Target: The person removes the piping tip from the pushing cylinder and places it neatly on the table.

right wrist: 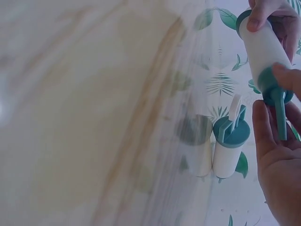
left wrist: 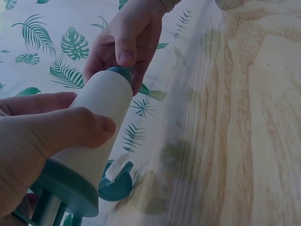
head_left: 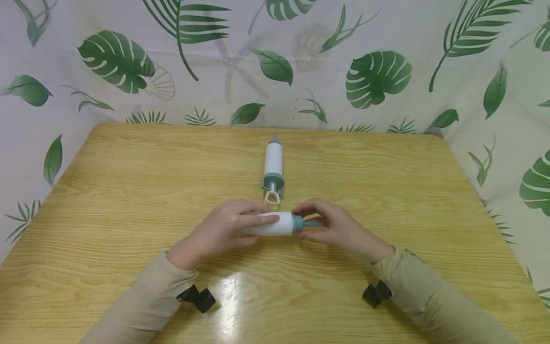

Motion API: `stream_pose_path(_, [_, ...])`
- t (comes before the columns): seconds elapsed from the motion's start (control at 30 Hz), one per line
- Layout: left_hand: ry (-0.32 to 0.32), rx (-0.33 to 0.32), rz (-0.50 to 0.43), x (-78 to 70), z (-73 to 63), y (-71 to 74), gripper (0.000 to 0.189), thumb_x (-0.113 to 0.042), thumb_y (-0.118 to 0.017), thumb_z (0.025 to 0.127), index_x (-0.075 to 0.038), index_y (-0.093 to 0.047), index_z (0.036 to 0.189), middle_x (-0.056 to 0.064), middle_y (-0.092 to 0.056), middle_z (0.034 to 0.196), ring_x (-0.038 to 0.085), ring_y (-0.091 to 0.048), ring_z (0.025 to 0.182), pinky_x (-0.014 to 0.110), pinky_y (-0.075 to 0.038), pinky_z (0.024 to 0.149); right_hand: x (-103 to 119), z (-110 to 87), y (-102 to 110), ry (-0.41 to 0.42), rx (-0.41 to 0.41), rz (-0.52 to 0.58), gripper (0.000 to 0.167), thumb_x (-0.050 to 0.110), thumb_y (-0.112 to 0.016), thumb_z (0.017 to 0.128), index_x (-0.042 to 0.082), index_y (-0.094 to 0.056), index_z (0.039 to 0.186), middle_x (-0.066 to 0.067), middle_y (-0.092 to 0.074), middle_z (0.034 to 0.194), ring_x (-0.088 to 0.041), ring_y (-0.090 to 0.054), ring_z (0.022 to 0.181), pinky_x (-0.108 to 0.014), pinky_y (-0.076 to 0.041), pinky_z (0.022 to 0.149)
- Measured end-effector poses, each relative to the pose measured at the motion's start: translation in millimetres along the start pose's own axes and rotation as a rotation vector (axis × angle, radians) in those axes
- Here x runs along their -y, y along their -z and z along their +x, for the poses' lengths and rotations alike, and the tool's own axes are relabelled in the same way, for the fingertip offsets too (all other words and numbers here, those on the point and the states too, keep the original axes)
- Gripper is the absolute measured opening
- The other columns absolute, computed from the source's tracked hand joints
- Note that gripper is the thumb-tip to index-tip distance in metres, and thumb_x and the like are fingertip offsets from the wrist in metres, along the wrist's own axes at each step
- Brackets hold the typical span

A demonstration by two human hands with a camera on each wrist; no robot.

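Nearest, on the person's side of the white syringe (head_left: pixel 281 224), come the left sleeve (head_left: pixel 142 296) and right sleeve (head_left: pixel 429 286), each with a small black block beneath its cuff, the left block (head_left: pixel 204 300) and right block (head_left: pixel 374 295). Farther in, the syringe itself runs crosswise between the two hands. The left hand (head_left: pixel 223 229) grips its barrel, thumb and fingers wrapped round it near the teal flange (left wrist: pixel 70 186). At its other end the right hand (head_left: pixel 339 227) has thumb and fingers curled about the teal collar (head_left: pixel 297 223), with the slim nozzle (head_left: pixel 312 222) running in between them.

Judging by looks, the syringe should be light and fairly stiff, probably plastic. Its smooth round barrel may slip or roll in a loose hold, so mid-barrel is the sound place for a firm grip, without squeezing hard. The collar gives fingertips a short band to pinch; the nozzle looks the most delicate part and is best spared sideways pressure.

Just beyond the syringe, apart from it, a second syringe (head_left: pixel 273 160) lies with its plunger loop (head_left: pixel 272 197) towards it and its tip away. Both sit over the wood-grain table (head_left: pixel 129 191); farthest past them hangs the leaf-printed cloth (head_left: pixel 322 86).
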State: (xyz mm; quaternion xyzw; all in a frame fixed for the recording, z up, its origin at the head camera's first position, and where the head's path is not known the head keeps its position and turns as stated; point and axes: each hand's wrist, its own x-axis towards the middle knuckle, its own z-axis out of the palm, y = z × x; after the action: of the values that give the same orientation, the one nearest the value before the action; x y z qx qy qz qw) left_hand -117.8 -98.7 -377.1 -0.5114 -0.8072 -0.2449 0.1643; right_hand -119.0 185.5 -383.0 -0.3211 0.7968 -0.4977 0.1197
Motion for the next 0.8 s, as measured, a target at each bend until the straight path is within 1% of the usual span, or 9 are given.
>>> stream_pose_path(0.2, [0.008,-0.001,-0.005,-0.5,0.3,0.4,0.056,-0.010,-0.087,0.066,-0.014,-0.069,0.119,0.009,-0.066,0.115,0.023,-0.063,0.099,0.036,-0.051,0.086,1.8,-0.8,-0.6,-0.080,0.018,0.042,0.036,0.014,-0.066,0.091,0.006,-0.055,0.125,-0.007,-0.057,0.123,-0.022,-0.058,0.109,-0.034,-0.049,0.092])
stream_pose_path(0.33, [0.015,0.002,-0.009,-1.0,0.1,0.8,0.056,-0.010,-0.087,0.067,-0.013,-0.068,0.119,0.009,-0.066,0.115,0.024,-0.063,0.099,0.036,-0.051,0.087,2.4,-1.5,-0.8,-0.110,0.023,0.051,0.034,0.017,-0.064,0.093,0.008,-0.055,0.124,-0.006,-0.058,0.122,-0.021,-0.059,0.108,-0.033,-0.050,0.090])
stream_pose_path(0.47, [0.013,0.003,-0.005,-1.0,-0.1,1.0,0.056,-0.011,-0.087,0.067,-0.014,-0.068,0.120,0.009,-0.065,0.116,0.024,-0.063,0.100,0.037,-0.051,0.087,3.1,-1.7,-1.2,-0.102,0.017,0.054,0.034,0.014,-0.068,0.090,0.008,-0.057,0.122,-0.006,-0.059,0.121,-0.022,-0.059,0.107,-0.032,-0.052,0.088])
stream_pose_path(0.67, [0.005,-0.001,-0.004,-0.9,-0.7,0.4,0.056,-0.011,-0.087,0.067,-0.014,-0.068,0.120,0.008,-0.065,0.116,0.023,-0.063,0.100,0.036,-0.051,0.087,3.7,-1.5,-1.3,-0.031,0.001,0.043,0.039,0.001,-0.072,0.083,0.003,-0.057,0.118,-0.010,-0.059,0.119,-0.027,-0.057,0.110,-0.032,-0.051,0.090])
stream_pose_path(0.8, [0.006,-0.004,-0.006,-1.0,-0.7,0.3,0.056,-0.011,-0.087,0.067,-0.014,-0.068,0.120,0.008,-0.065,0.115,0.023,-0.063,0.100,0.036,-0.051,0.087,3.9,-1.1,-0.7,-0.031,0.007,0.036,0.041,0.004,-0.073,0.084,0.004,-0.056,0.121,-0.009,-0.058,0.121,-0.026,-0.057,0.111,-0.032,-0.050,0.091])
